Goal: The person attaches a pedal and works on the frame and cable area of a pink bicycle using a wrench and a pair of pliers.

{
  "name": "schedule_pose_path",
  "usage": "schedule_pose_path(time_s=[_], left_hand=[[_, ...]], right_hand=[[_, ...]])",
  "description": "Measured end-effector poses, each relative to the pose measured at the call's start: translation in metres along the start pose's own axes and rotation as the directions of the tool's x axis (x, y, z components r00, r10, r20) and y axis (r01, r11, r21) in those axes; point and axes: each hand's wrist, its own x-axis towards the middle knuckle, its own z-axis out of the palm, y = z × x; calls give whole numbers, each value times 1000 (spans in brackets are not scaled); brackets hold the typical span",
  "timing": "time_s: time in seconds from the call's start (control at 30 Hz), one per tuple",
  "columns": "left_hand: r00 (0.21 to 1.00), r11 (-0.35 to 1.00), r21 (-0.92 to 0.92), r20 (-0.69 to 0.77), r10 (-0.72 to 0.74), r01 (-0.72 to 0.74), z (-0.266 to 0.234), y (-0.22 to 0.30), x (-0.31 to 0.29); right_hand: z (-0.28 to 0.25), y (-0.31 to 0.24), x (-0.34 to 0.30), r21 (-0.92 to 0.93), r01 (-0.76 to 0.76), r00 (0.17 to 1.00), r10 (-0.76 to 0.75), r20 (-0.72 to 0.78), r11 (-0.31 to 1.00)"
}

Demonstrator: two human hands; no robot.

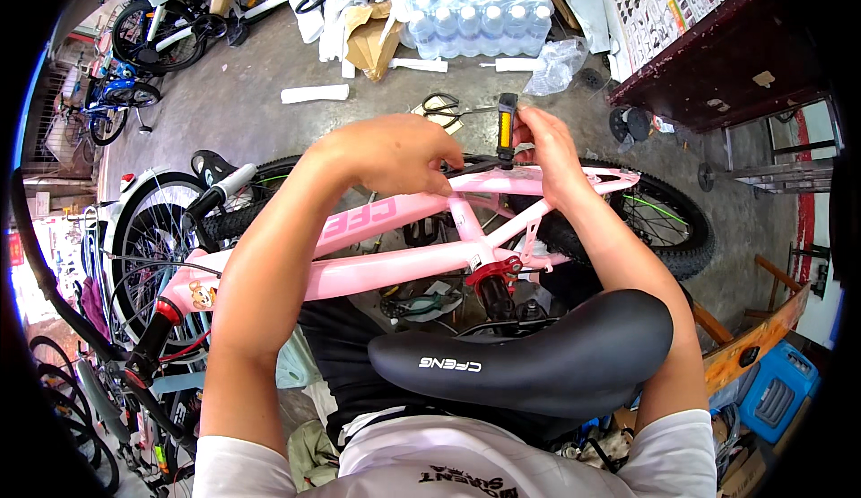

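A pink bicycle frame lies across in front of me, with its black saddle close to my body. My left hand is bent over the far side of the frame. Its thumb and fingers close around a dark part near the crank, too hidden to name. At the far side, the fingers of my right hand are on a black pedal with a yellow reflector. The pedal stands up beyond the frame, and the right wrist is close to a pink rear tube.
The rear wheel is to the right. Black-handled scissors lie on the floor beyond my hands. Further back stand a wrapped pack of water bottles and a dark red cabinet. Other bicycles crowd the left; a blue plastic case sits lower right.
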Motion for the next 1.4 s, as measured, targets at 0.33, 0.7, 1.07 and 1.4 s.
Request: schedule_pose_path(time_s=[0.33,0.7,1.07,1.4], left_hand=[[985,982,101,55,-163,157,2,-12,4],[965,966,-12,54,-258,259,6,-26,10],[957,942,-167,36,-288,289,22,-54,13],[950,950,-65,-41,-309,306,26,-54,12]], right_hand=[[0,1,1,-14,0,1000,0,24,1000],[3,-2,-1,-30,26,1000,-26,-1,999],[6,2,1,-49,61,998,-61,1,997],[4,2,1,-81,73,997,-73,3,994]])
